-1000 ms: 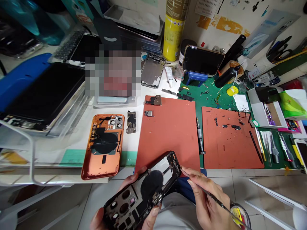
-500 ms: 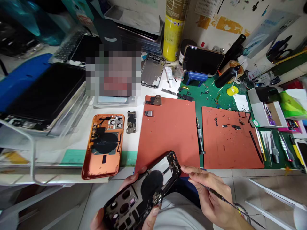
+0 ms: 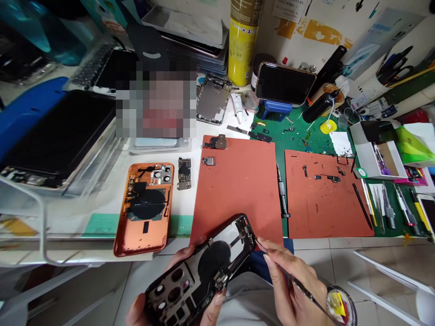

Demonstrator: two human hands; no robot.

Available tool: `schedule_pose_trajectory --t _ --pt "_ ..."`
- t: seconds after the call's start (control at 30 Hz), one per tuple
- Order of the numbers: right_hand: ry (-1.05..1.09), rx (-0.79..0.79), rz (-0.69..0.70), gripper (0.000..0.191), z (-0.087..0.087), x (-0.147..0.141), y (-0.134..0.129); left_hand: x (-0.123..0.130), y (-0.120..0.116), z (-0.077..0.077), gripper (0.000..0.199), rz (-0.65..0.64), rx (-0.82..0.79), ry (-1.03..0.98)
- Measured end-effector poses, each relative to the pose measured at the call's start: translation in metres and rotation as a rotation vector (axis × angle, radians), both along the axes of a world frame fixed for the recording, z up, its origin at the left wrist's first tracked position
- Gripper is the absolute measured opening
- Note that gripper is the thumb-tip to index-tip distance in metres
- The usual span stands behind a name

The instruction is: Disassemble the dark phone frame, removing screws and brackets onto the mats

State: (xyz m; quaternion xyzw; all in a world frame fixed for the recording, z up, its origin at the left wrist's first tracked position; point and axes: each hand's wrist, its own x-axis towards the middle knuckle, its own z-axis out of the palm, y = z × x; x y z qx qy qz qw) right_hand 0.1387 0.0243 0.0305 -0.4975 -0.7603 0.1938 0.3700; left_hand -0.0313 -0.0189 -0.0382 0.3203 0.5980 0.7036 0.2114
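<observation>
A black phone housing (image 3: 204, 276) with its inner side up is tilted above my lap, its round black charging-coil patch and camera openings showing. My left hand (image 3: 212, 310) grips it from the lower left, thumb on the near edge and fingers at the far edge. In my right hand (image 3: 294, 280) is a slim dark metal tool (image 3: 299, 285), pinched between thumb and fingers. Its tip meets the housing's upper right corner; whether it touches a part inside is too small to tell.
An orange phone housing (image 3: 144, 235) and a logic board (image 3: 184, 174) lie left of a red mat (image 3: 238, 190). On a second red mat (image 3: 326, 208) are tiny parts. A screwdriver (image 3: 282, 194) lies between the mats. A propped phone (image 3: 285, 83) stands behind; tweezers (image 3: 379, 208) lie right.
The tool and my right hand have shifted slightly left and tilted, with the tip still at the housing's corner. My left hand keeps its grip. The view has moved a little.
</observation>
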Motion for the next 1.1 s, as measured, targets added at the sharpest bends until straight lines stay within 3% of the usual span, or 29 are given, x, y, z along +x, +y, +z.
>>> schedule_pose_trajectory --t 0.17,0.3,0.43,0.5,0.7,0.9,1.03,1.1 --pt "0.009 -0.035 -0.001 0.044 0.003 0.001 0.004 -0.003 0.006 0.005 0.110 -0.033 0.069 0.127" --pt "0.109 -0.204 -0.015 0.026 0.005 0.004 0.015 -0.004 0.012 0.011 0.111 -0.042 0.079 0.115" --pt "0.239 -0.316 -0.043 0.022 0.004 0.005 0.021 -0.005 0.011 0.011 0.107 -0.018 0.058 0.118" --pt "0.227 -0.296 -0.035 0.024 0.003 0.006 0.019 -0.005 0.009 0.009 0.107 -0.017 0.063 0.143" --pt "-0.012 -0.007 0.126 0.044 -0.002 0.009 0.006 -0.006 0.011 0.013 0.103 -0.022 0.037 0.141" --pt "0.059 -0.148 -0.037 0.028 -0.001 0.004 0.011 -0.005 0.017 0.021 0.099 -0.034 0.066 0.163" --pt "0.193 -0.244 -0.059 0.026 -0.001 0.004 0.014 -0.008 0.010 0.017 0.104 -0.049 -0.060 0.145" --pt "0.189 -0.241 -0.032 0.029 -0.002 0.006 0.014 -0.011 0.008 0.013 0.106 -0.053 -0.018 0.153"
